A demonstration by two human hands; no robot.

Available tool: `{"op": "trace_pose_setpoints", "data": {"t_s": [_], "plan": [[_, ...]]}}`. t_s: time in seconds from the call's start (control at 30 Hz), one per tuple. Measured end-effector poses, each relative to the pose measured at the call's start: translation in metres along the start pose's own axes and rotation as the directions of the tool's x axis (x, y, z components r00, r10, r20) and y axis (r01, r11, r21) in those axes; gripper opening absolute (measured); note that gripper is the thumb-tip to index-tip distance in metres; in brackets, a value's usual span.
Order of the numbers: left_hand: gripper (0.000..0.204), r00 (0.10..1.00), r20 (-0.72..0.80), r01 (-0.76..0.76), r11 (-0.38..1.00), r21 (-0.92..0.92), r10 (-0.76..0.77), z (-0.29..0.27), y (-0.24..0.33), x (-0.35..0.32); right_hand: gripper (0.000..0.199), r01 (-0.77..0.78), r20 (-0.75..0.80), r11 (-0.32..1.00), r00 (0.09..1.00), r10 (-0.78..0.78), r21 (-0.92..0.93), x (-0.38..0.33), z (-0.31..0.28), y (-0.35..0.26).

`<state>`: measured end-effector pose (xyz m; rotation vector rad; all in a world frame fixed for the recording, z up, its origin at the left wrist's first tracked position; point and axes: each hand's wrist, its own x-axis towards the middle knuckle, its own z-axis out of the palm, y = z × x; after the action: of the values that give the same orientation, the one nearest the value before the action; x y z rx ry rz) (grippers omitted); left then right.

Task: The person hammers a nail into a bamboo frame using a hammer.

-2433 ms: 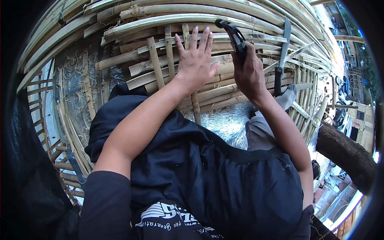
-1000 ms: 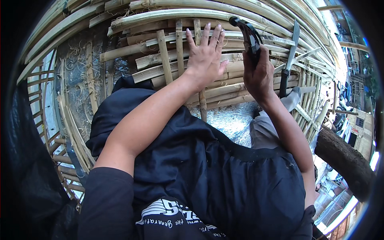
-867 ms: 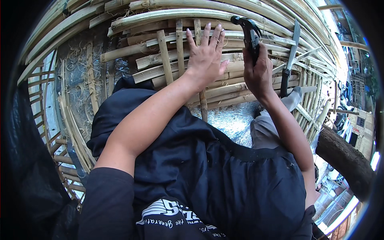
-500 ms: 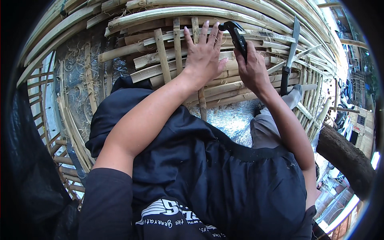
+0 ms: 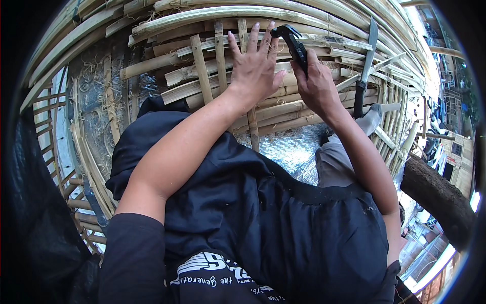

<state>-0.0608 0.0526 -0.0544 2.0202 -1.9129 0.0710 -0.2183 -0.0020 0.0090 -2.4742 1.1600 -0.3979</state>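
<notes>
Clamped in the right hand [image 5: 316,86], a black hand tool [image 5: 293,43] stands with its head against the upper slats of the bamboo frame [image 5: 212,66]; that grip is closed round the handle, thumb and fingers wrapped. Half a second ago the tool sat lower and closer to the left hand's fingertips; a second ago it was raised clear, off to the right. So it has swung in and settled on one spot of the weave, which reads as the tool being brought down to work at that crossing. By contrast, the left hand [image 5: 253,71] has hardly moved: its grip is open, palm flat and fingers spread, pressing the slats just beside the tool. A long knife [image 5: 365,66] rests untouched to the right, well apart from both hands.
</notes>
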Motion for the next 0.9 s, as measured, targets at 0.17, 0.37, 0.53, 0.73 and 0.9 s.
{"op": "trace_pose_setpoints", "data": {"t_s": [0.17, 0.37, 0.53, 0.73, 0.9], "plan": [[0.089, 1.000, -0.012, -0.016, 1.000, 0.013, 0.016, 0.002, -0.001, -0.001, 0.025, 0.040, -0.014, 0.998, 0.999, -0.041, -0.052, 0.001, -0.008, -0.009], [0.086, 0.996, -0.084, -0.030, 1.000, 0.001, 0.030, 0.007, -0.002, -0.002, 0.024, 0.069, -0.010, 0.987, 0.997, -0.071, -0.143, 0.000, -0.005, -0.004], [0.085, 0.995, -0.092, -0.040, 0.999, 0.015, 0.042, 0.007, -0.003, -0.003, 0.024, 0.112, -0.132, 0.992, 0.986, -0.105, 0.051, -0.003, -0.006, -0.015], [0.087, 0.998, -0.040, -0.039, 0.999, 0.016, 0.040, 0.007, -0.002, -0.003, 0.023, 0.089, -0.150, 0.996, 0.985, -0.084, 0.025, -0.004, -0.009, -0.011], [0.085, 0.995, -0.089, -0.035, 0.999, 0.012, 0.036, 0.010, -0.004, -0.003, 0.024, 0.108, -0.095, 0.990, 0.989, -0.117, -0.092, -0.003, -0.005, -0.003]]}}
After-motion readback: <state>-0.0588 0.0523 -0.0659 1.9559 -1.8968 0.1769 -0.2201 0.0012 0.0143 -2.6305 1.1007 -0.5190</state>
